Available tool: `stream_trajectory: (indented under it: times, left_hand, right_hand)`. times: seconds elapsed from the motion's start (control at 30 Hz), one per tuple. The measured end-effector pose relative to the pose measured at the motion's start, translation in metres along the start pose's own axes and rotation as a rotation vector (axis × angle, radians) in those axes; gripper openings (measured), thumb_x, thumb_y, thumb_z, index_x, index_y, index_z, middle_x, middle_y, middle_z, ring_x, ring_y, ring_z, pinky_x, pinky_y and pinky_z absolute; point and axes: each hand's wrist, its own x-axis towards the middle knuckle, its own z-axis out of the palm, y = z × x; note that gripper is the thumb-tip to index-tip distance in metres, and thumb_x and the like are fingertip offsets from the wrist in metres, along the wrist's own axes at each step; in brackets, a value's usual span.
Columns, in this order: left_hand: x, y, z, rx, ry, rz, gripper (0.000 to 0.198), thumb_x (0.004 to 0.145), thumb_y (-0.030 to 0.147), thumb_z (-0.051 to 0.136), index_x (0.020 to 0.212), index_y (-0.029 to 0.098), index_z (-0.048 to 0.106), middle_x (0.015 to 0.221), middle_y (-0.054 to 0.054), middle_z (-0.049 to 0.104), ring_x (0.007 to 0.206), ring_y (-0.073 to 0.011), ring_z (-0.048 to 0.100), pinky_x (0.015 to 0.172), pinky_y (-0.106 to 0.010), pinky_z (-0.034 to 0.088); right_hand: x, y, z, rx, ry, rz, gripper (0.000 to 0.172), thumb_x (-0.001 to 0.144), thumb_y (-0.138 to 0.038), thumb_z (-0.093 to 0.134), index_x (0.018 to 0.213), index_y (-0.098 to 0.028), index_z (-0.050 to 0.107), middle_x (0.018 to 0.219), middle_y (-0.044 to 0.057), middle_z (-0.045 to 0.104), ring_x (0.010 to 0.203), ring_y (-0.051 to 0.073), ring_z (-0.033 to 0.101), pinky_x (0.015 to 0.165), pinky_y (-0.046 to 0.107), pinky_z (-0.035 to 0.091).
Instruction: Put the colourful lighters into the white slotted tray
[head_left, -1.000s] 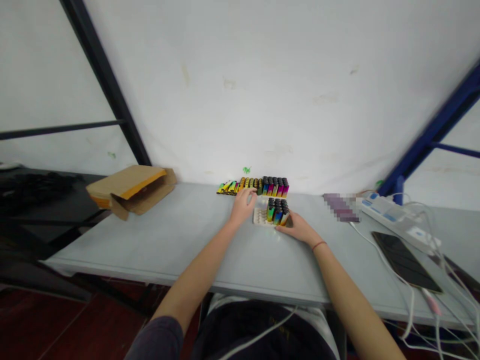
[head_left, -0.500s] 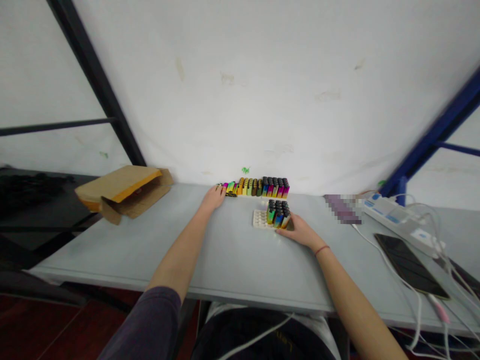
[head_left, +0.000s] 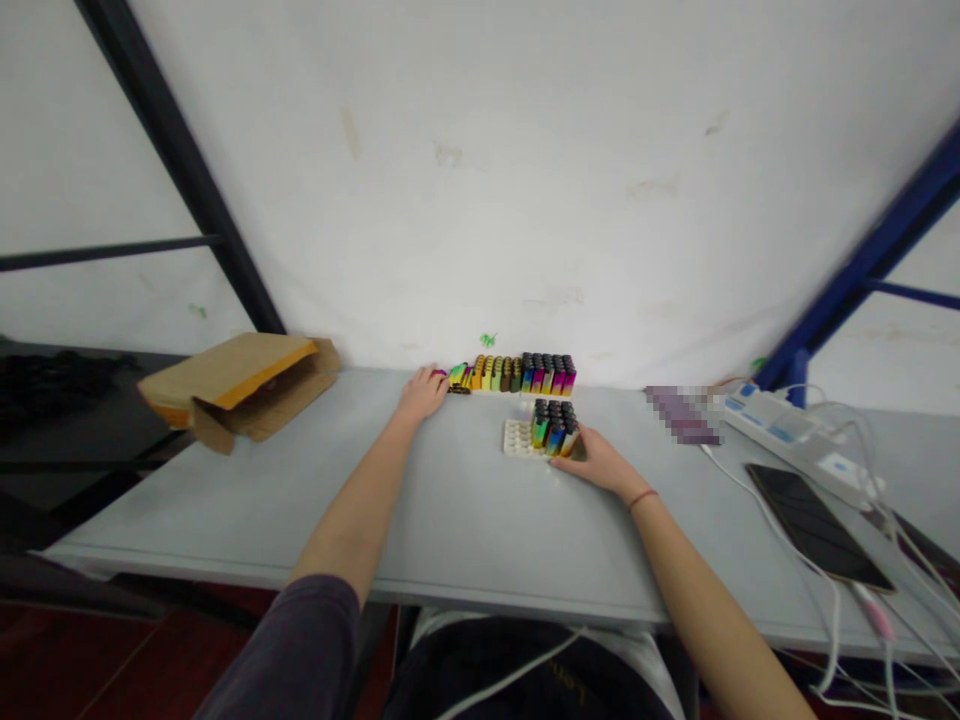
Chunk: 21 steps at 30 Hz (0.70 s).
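In my head view, a scuffed white wall [head_left: 450,240] backs the grey table [head_left: 465,510]. I'd call this picking: at eleven o'clock the left hand [head_left: 424,392] meets loose lighters [head_left: 459,378], its pinch untellable; at one, the right hand [head_left: 596,458] curls fingers round the tray [head_left: 516,440] at twelve. Next likely wants a light pinch. Pale, round-pocketed tray; glossy upright lighters [head_left: 555,430].

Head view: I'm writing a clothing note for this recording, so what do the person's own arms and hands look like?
The left arm has a dark purplish-grey sleeve that ends around the elbow; the forearm is uncovered. The right arm shows no sleeve in view, but a thin reddish band circles its wrist. The left hand and right hand wear no gloves.
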Motion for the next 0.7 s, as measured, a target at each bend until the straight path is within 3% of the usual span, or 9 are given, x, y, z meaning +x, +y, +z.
stream_trajectory:
  times: [0.17, 0.43, 0.7]
  left_hand:
    - [-0.007, 0.003, -0.009, 0.002, -0.135, -0.027, 0.054, 0.103, 0.04, 0.021, 0.15, 0.028, 0.046, 0.161, -0.007, 0.04, 0.149, -0.0279, 0.032, 0.118, -0.065, 0.021]
    - [-0.02, -0.017, -0.019, 0.014, -0.161, -0.04, 0.049, 0.103, 0.036, 0.027, 0.146, 0.026, 0.049, 0.161, -0.007, 0.039, 0.151, -0.0273, 0.029, 0.118, -0.06, 0.028]
    - [-0.053, -0.03, -0.028, 0.046, -0.16, 0.028, 0.051, 0.102, 0.039, 0.027, 0.145, 0.026, 0.051, 0.159, -0.008, 0.043, 0.149, -0.0273, 0.032, 0.117, -0.057, 0.032]
  right_hand:
    - [0.0, 0.0, 0.0, -0.004, 0.001, 0.006, 0.05, 0.075, -0.045, 0.076, 0.114, -0.016, 0.064, 0.111, 0.014, 0.073, 0.098, 0.031, 0.066, 0.09, 0.043, 0.052]
    - [0.001, -0.001, -0.001, -0.021, -0.003, 0.0, 0.05, 0.075, -0.046, 0.076, 0.114, -0.017, 0.064, 0.108, 0.014, 0.073, 0.096, 0.03, 0.066, 0.089, 0.043, 0.053]
    - [0.002, 0.003, 0.003, -0.014, 0.012, -0.011, 0.057, 0.074, -0.046, 0.076, 0.121, -0.017, 0.062, 0.114, 0.014, 0.073, 0.101, 0.031, 0.066, 0.094, 0.044, 0.052]
